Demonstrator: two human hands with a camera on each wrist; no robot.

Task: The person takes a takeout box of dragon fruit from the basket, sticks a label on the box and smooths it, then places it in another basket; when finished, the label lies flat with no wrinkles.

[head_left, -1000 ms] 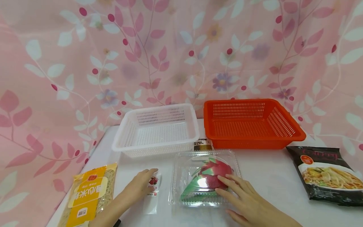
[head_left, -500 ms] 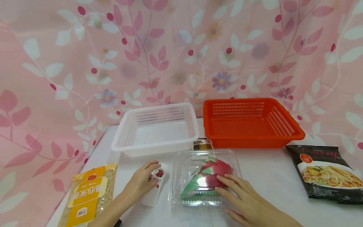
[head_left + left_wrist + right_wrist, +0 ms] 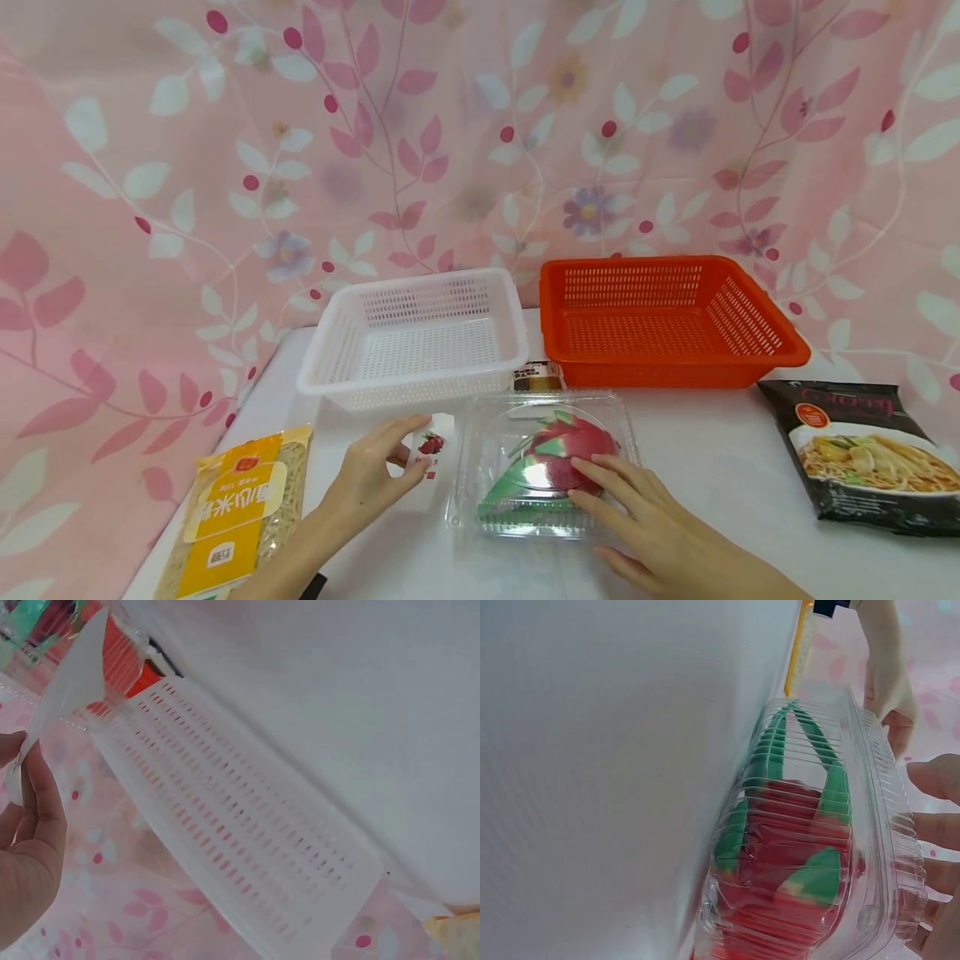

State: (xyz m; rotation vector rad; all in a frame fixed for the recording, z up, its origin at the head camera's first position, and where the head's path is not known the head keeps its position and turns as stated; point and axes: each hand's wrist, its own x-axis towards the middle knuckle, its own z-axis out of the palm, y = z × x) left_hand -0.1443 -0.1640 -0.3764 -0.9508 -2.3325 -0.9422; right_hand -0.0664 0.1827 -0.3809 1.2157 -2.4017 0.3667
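Two hands in play. Left hand (image 3: 378, 467) has a white label (image 3: 435, 440) pinched between thumb and fingertips, gripped at its left side; the printed red fruit faces up, just right of the fingertips. Label's free part extends toward the clear plastic box (image 3: 491, 429), just left of it in the head view. Right hand (image 3: 641, 521): fingers straight, spread apart, tips on the right part of the box lid, thumb held away from them. Dragon fruit (image 3: 562, 454) sits inside the box, under the lid, left of those fingertips. White basket (image 3: 412, 385) and red basket (image 3: 675, 375) stand behind. Yellow bag (image 3: 228, 517) lies left of the left hand, black noodle bag (image 3: 870, 458) far right.
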